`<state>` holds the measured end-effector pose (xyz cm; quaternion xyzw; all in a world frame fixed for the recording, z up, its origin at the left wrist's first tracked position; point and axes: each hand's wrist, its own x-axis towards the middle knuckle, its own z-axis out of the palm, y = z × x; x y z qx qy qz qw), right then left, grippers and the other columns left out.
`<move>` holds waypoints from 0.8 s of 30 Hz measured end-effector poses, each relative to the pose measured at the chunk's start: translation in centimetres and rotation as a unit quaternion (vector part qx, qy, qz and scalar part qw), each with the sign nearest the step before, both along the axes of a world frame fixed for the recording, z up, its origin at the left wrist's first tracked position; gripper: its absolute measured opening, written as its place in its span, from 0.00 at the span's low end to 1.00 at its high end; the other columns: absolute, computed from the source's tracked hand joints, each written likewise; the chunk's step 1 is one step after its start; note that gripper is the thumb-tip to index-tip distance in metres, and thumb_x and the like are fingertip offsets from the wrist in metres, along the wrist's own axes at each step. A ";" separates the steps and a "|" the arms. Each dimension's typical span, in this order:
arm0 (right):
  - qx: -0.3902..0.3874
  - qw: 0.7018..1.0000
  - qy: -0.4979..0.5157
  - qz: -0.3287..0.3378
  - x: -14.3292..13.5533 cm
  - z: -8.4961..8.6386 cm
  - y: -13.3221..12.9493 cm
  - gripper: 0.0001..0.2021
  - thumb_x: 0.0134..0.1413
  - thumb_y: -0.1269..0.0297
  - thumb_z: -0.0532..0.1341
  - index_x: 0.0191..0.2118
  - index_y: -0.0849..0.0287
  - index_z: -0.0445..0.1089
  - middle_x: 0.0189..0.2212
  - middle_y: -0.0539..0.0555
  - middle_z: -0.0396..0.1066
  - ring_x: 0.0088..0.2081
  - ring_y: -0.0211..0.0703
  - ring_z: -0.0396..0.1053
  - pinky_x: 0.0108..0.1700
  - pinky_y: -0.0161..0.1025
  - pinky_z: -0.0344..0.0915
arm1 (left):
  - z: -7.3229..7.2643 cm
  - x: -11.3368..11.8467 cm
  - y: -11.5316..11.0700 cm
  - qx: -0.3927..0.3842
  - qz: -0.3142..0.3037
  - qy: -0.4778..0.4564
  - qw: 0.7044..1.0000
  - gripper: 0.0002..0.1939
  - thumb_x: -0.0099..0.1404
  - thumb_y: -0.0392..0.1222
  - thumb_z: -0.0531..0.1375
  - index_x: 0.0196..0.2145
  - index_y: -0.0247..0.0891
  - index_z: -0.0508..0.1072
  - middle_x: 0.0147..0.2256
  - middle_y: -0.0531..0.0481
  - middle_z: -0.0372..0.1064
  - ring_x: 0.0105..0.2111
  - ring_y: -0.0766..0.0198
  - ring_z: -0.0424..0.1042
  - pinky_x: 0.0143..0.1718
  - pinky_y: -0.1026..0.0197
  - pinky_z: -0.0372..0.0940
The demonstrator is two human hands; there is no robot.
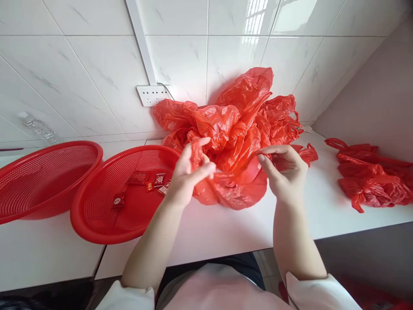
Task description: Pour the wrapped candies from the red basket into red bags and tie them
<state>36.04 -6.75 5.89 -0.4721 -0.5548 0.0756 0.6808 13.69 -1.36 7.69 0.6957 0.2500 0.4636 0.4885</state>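
Observation:
In front of me a thin red plastic bag hangs just over the white table. My left hand has part of the bag caught between its thumb and fingers, with some fingers stretched out. At the bag's right side, my right hand pinches its edge between thumb and index finger. Right behind, a heap of crumpled red plastic bags leans toward the wall. Close to my left forearm stands a red mesh basket with several small wrapped packets inside.
A second red mesh basket stands at the far left, with a clear plastic bottle behind it. More red bags lie on the right of the white table. The tiled wall carries a power socket.

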 end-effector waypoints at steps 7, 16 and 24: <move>-0.035 0.943 -0.226 0.243 -1.2 3.6 0.3 0.07 0.63 0.63 0.59 0.43 0.52 0.74 0.41 0.53 0.74 0.42 0.44 0.71 0.46 0.44 0.69 | 1.1 4.1 -0.1 -0.046 -0.213 0.140 0.966 0.13 0.64 0.51 0.61 0.35 0.38 0.74 0.32 0.50 0.70 0.26 0.69 0.67 0.27 0.63 0.64; -0.088 0.948 0.009 0.306 0.1 -1.0 1.2 0.05 0.59 0.64 0.63 0.40 0.55 0.69 0.33 0.51 0.69 0.32 0.38 0.71 0.35 0.39 0.70 | 0.7 3.8 0.0 -0.210 -0.259 0.120 0.935 0.20 0.71 0.57 0.49 0.38 0.37 0.68 0.14 0.59 0.60 0.14 0.70 0.62 0.21 0.66 0.61; 0.009 0.946 -0.169 0.277 0.6 -0.1 -2.8 0.08 0.53 0.72 0.67 0.38 0.51 0.74 0.30 0.51 0.74 0.33 0.43 0.72 0.39 0.45 0.72 | 0.8 3.5 0.8 -0.136 -0.177 0.115 0.968 0.16 0.63 0.48 0.63 0.45 0.36 0.77 0.34 0.46 0.76 0.26 0.68 0.71 0.27 0.65 0.65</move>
